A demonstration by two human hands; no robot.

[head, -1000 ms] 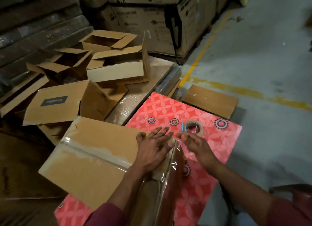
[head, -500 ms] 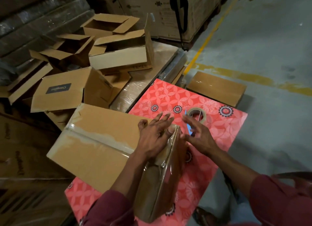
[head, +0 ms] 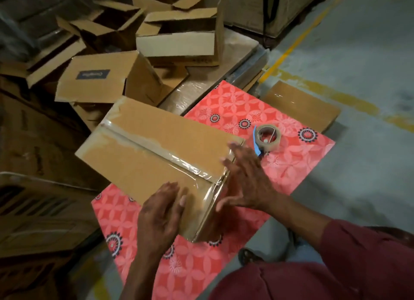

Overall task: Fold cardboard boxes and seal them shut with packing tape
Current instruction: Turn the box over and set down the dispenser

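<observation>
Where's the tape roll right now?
Head view: the tape roll sits on the red patterned mat, right of the taped box, just beyond the right hand. Neither hand touches it.

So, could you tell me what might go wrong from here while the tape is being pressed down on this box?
1. The clear tape looks wrinkled near the box corner, so it may seal badly there.
2. The box hangs past the edge of the red patterned board; firm pressing by the left hand could tip it.
3. The right hand is close to the tape dispenser, and could knock it or catch its blue cutter.
</observation>
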